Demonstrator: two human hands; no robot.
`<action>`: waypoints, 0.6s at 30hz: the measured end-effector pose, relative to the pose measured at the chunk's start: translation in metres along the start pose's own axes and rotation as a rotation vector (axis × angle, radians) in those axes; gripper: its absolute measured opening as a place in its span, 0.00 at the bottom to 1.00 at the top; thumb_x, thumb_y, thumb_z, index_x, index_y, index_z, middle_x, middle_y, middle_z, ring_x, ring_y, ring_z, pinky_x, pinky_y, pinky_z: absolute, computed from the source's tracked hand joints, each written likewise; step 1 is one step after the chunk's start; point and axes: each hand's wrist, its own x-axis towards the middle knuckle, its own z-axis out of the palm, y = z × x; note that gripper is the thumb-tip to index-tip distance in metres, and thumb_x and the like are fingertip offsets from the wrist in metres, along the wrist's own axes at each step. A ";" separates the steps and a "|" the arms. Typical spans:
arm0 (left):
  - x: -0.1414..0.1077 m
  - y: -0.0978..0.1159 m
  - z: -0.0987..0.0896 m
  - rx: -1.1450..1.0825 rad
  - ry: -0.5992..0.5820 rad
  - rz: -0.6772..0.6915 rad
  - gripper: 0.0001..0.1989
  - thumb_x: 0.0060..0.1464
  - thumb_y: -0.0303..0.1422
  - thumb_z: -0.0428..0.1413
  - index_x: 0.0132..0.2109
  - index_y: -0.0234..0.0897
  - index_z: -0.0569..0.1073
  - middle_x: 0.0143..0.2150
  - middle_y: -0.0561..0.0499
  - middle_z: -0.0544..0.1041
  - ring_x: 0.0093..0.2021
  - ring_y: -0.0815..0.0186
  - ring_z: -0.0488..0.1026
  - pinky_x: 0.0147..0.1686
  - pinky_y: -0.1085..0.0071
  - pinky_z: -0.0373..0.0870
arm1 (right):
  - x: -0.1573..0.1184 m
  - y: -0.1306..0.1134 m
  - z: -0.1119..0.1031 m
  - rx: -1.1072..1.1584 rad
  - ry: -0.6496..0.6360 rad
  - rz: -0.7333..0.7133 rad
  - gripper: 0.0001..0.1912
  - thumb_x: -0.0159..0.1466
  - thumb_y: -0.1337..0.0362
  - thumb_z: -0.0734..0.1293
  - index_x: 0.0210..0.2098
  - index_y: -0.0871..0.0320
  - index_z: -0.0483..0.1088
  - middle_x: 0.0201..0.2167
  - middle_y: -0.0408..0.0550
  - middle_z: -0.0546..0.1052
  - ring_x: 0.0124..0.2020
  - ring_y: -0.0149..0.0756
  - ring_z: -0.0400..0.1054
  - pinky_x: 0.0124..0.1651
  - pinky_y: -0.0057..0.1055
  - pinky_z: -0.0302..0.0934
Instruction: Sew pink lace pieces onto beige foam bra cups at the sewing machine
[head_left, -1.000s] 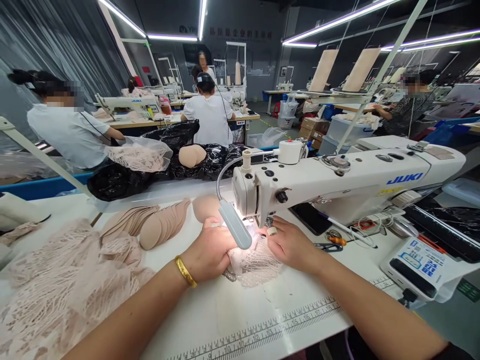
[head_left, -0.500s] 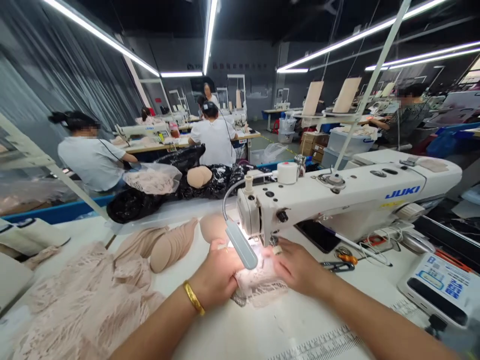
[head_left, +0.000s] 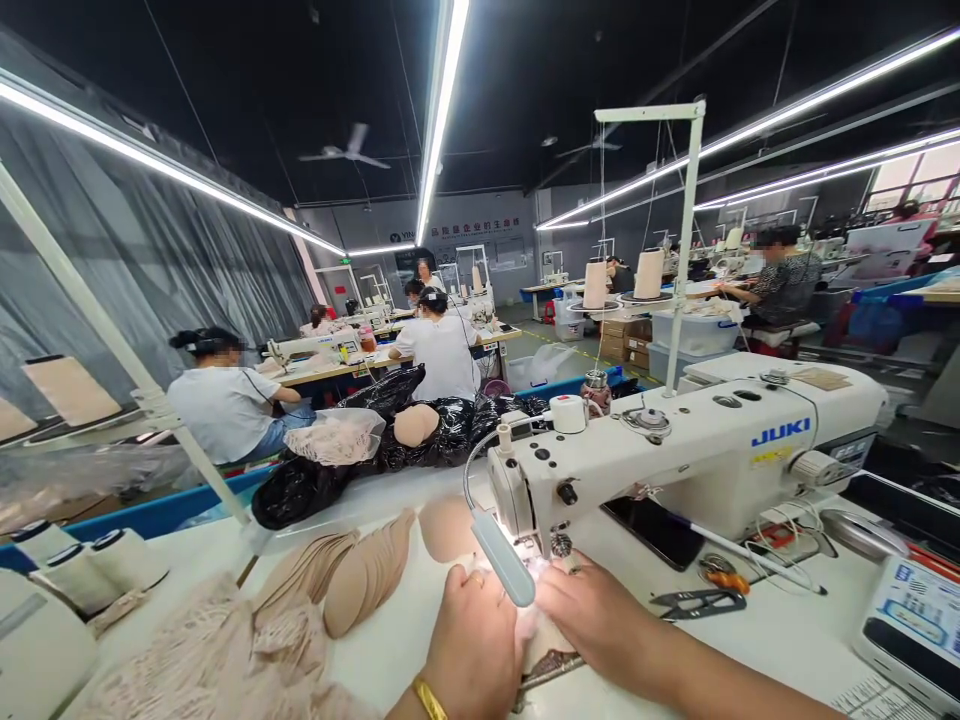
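Observation:
A white sewing machine [head_left: 697,440] stands on the white table, its needle area lit and partly hidden behind a grey lamp [head_left: 504,560]. My left hand [head_left: 476,635], with a gold bracelet at the wrist, is closed on pale pink fabric [head_left: 527,618] left of the needle area. Against the right side of the same fabric, my right hand [head_left: 592,610] has its fingers pressed together close to the presser area. Beige cups [head_left: 367,580] lie stacked to the left, beside a heap of pale lace [head_left: 202,650]. One round beige cup [head_left: 446,528] rests behind my left hand.
Snips [head_left: 701,603], an orange-handled tool [head_left: 727,580] and a dark phone [head_left: 652,530] lie right of my hands. A white box-shaped device [head_left: 911,620] is at the right edge. Black bags [head_left: 300,490] sit behind the table. Several people work further back.
The head view has tilted up. My hands have come closer together, and the lace fabric spread between them is now bunched and mostly covered, with a beige piece showing below.

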 end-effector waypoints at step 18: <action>-0.009 -0.055 -0.037 -0.320 -0.382 0.379 0.52 0.47 0.47 0.69 0.74 0.55 0.53 0.71 0.47 0.65 0.65 0.43 0.62 0.61 0.54 0.54 | -0.006 0.041 -0.042 0.334 -0.203 0.066 0.15 0.68 0.75 0.59 0.39 0.57 0.76 0.38 0.51 0.78 0.47 0.43 0.68 0.53 0.38 0.63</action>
